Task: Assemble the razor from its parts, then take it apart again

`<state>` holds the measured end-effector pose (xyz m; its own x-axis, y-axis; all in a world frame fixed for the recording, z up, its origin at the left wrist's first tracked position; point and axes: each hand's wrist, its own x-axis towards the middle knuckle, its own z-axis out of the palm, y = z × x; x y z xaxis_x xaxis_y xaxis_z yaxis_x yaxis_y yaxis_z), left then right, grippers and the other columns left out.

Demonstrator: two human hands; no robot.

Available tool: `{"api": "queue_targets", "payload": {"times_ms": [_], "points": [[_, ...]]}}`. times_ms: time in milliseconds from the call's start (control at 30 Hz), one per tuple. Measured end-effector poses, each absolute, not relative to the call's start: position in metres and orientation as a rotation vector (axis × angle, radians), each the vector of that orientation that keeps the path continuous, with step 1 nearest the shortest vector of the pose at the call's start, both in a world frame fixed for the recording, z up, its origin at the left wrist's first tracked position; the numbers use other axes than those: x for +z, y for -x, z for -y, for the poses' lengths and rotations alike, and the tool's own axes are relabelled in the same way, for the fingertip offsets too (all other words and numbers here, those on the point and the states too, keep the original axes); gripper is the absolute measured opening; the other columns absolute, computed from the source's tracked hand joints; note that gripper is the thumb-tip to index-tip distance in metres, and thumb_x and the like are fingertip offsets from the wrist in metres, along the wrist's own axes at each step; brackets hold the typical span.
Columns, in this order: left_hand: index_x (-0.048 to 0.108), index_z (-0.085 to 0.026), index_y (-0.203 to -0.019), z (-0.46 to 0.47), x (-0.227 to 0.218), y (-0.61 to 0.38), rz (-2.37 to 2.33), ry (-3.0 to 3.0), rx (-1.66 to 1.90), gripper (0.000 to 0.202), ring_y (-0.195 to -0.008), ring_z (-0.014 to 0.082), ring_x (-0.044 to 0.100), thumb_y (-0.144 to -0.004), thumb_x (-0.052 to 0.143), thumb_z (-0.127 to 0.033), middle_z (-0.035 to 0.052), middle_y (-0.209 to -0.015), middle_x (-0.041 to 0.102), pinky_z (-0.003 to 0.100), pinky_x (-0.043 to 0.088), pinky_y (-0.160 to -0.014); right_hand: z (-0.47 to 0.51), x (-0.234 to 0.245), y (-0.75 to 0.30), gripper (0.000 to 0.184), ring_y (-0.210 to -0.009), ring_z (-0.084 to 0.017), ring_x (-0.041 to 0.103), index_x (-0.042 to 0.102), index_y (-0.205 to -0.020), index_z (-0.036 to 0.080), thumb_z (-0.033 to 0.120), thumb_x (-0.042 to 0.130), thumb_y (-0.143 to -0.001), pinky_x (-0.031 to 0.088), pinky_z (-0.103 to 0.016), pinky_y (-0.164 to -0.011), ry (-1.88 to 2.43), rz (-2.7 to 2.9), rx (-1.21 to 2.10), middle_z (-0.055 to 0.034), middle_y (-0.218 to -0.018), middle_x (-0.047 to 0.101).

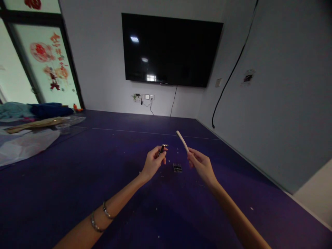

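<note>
Near the middle of the head view, my left hand point(153, 162) is closed around a small dark object with a shiny metal end point(163, 148); I cannot make out its kind. To its right, my right hand point(201, 164) pinches the lower end of a pale, slender stick point(182, 141), which tilts up and to the left. The two hands are apart, above the purple surface. Between and below them lies a small dark rectangular piece with lighter details point(177, 168), with neither hand touching it. Tiny white bits point(177, 150) are scattered nearby.
A clear plastic bag point(33, 147), a long tan flat item point(38, 123) and folded blue cloth point(53, 109) lie at the left. A large television point(171, 52) hangs on the far wall above sockets point(147, 97). A black cable point(230, 74) dangles by the right wall.
</note>
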<state>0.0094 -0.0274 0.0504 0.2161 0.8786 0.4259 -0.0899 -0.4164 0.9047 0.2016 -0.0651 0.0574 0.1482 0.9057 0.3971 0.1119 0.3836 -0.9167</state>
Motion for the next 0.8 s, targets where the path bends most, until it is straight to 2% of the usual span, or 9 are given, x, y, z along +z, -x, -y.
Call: {"api": "queue_targets", "payload": {"times_ms": [100, 233, 367, 533, 800], "points": [[0.058, -0.015, -0.092, 0.027, 0.049, -0.011, -0.837, -1.521, 1.409, 0.027, -0.035, 0.0044, 0.032, -0.08, 0.052, -0.039, -0.0084, -0.047, 0.042, 0.018, 0.023, -0.037, 0.076, 0.057, -0.178, 0.039, -0.04, -0.004, 0.032, 0.056, -0.104, 0.021, 0.046, 0.06, -0.074, 0.023, -0.017, -0.033, 0.946, 1.181, 1.051, 0.0055, -0.062, 0.046], [0.06, -0.013, -0.091, 0.026, 0.046, -0.013, -0.823, -1.413, 1.426, 0.042, -0.04, 0.0061, 0.033, -0.084, 0.039, -0.049, -0.0061, -0.051, 0.04, 0.019, 0.023, -0.037, 0.088, 0.062, -0.162, 0.034, -0.035, -0.002, 0.024, 0.052, -0.098, 0.021, 0.043, 0.06, -0.074, 0.009, -0.015, -0.031, 0.862, 1.068, 1.376, 0.0057, -0.06, 0.049], [0.059, -0.014, -0.082, 0.023, 0.038, -0.016, -0.778, -1.411, 1.444, 0.042, -0.043, 0.0056, 0.035, -0.078, 0.048, -0.054, -0.0056, -0.055, 0.041, 0.018, 0.026, -0.04, 0.1, 0.061, -0.151, 0.032, -0.034, -0.001, 0.022, 0.051, -0.096, 0.02, 0.042, 0.06, -0.074, 0.007, -0.015, -0.032, 0.826, 0.983, 1.487, 0.0069, -0.053, 0.048], [0.057, -0.015, -0.08, 0.02, 0.034, -0.017, -0.767, -1.4, 1.52, 0.041, -0.041, 0.0056, 0.033, -0.077, 0.051, -0.056, -0.0059, -0.054, 0.04, 0.018, 0.024, -0.039, 0.131, 0.048, -0.128, 0.039, -0.034, -0.002, 0.021, 0.051, -0.097, 0.019, 0.047, 0.062, -0.071, 0.007, -0.016, -0.033, 0.848, 0.851, 1.552, 0.0093, -0.049, 0.042], [0.057, -0.015, -0.077, 0.027, 0.026, -0.02, -0.791, -1.482, 1.565, 0.035, -0.046, 0.0068, 0.035, -0.081, 0.049, -0.049, -0.0038, -0.057, 0.043, 0.019, 0.026, -0.042, 0.133, 0.06, -0.131, 0.035, -0.037, -0.002, 0.02, 0.053, -0.097, 0.018, 0.039, 0.063, -0.071, 0.006, -0.016, -0.035, 0.782, 0.762, 1.521, 0.0095, -0.049, 0.039]]}}
